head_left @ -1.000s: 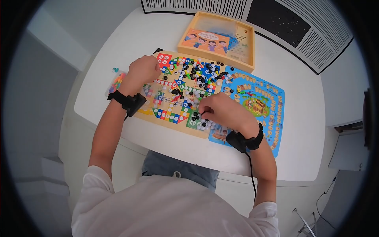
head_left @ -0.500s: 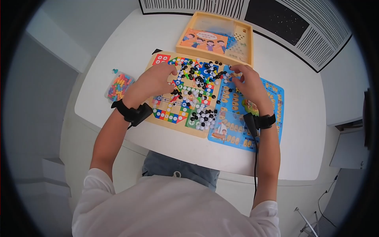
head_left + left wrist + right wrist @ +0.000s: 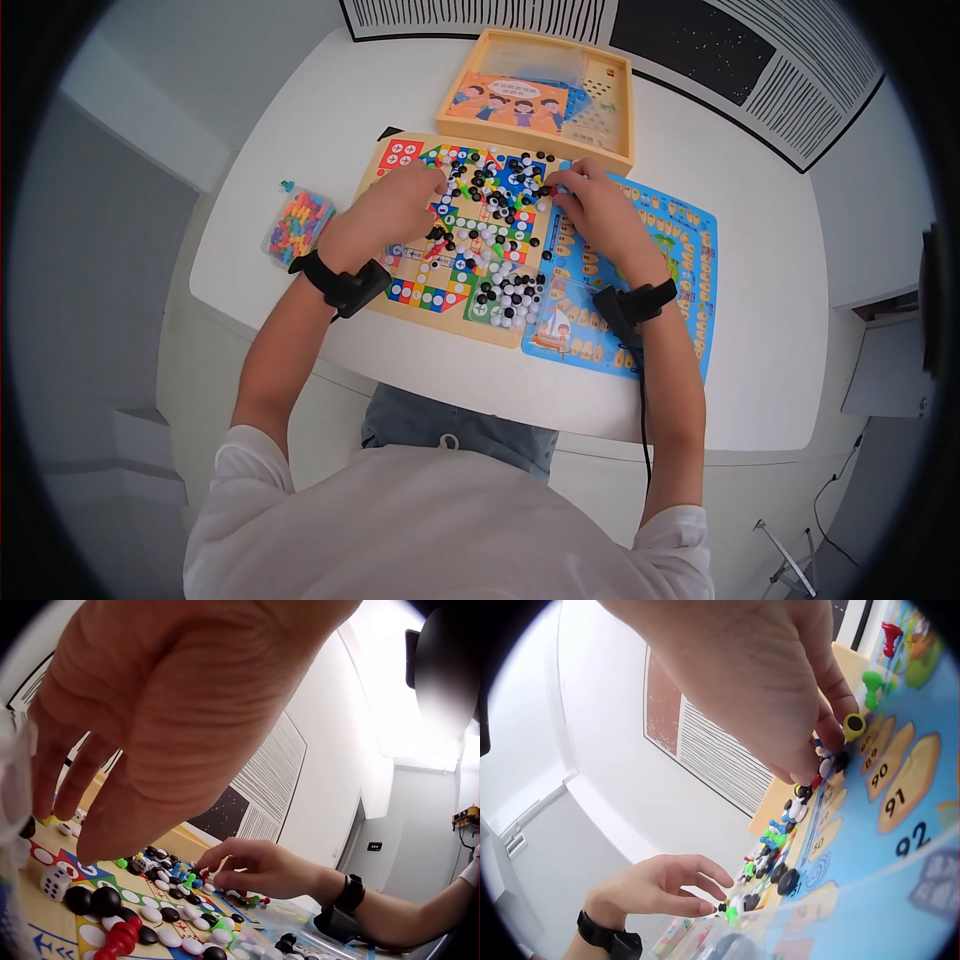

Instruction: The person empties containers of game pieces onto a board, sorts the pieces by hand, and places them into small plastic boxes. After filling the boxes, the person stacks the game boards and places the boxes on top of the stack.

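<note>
The left hand [image 3: 395,205] hovers palm down over the left part of a colourful game board [image 3: 490,332], its fingers loosely bent and apart. A white die [image 3: 55,883], black stones and a red pawn [image 3: 120,939] lie below it in the left wrist view. At the seam between this board and a blue numbered board [image 3: 695,300], the right hand [image 3: 605,215] has thumb and fingers closed around small pieces [image 3: 826,766], partly hidden by the fingers. A yellow pawn [image 3: 853,726] is beside its fingertips. Black and white stones and coloured pawns lie scattered across the game board.
A wooden box [image 3: 628,130] with an orange booklet [image 3: 510,102] stands behind the boards. Left of the left hand is a clear container of colourful pawns [image 3: 298,228]. Clear plastic with a pile of stones [image 3: 510,298] lies near the front edge.
The right hand went from the front stone pile up over the blue board, then left to the pieces at the seam. The left hand moved slightly rightward and loosened its fingers.
</note>
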The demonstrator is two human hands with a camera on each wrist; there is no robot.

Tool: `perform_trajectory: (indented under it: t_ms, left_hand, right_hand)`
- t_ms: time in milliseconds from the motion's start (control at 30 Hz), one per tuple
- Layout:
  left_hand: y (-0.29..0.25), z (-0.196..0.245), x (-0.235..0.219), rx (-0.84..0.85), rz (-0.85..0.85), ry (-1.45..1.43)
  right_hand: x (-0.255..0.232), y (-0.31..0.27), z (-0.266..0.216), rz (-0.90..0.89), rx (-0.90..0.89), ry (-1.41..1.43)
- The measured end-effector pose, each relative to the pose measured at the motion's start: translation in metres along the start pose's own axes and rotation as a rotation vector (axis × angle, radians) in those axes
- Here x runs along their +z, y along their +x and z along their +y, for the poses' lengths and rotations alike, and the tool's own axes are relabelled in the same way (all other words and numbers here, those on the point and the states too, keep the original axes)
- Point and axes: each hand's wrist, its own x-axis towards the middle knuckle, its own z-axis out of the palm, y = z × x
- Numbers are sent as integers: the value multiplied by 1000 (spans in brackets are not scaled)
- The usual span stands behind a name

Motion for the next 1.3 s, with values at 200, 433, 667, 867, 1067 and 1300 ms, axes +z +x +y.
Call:
perform_trajectory:
  t_ms: [200, 433, 667, 867, 1067, 1300]
  left_hand:
    - [-2, 1, 2, 16, -2, -12]
    - [-5, 4, -4, -5, -11, -28]
    - [-3, -13, 1, -12, 29, -31]
    - [3, -20, 4, -20, -4, -66]
    - [5, -15, 2, -3, -48, -149]
    - [3, -9, 1, 24, -46, -176]
  right_hand:
    - [2, 4, 7, -29, 21, 75]
    - [-29, 6, 10, 118, 116, 210]
    - [-46, -5, 43, 21, 254, -69]
    - [-48, -8, 38, -59, 304, -72]
    - [-64, -7, 18, -98, 262, -59]
    - [-48, -6, -1, -250, 280, -54]
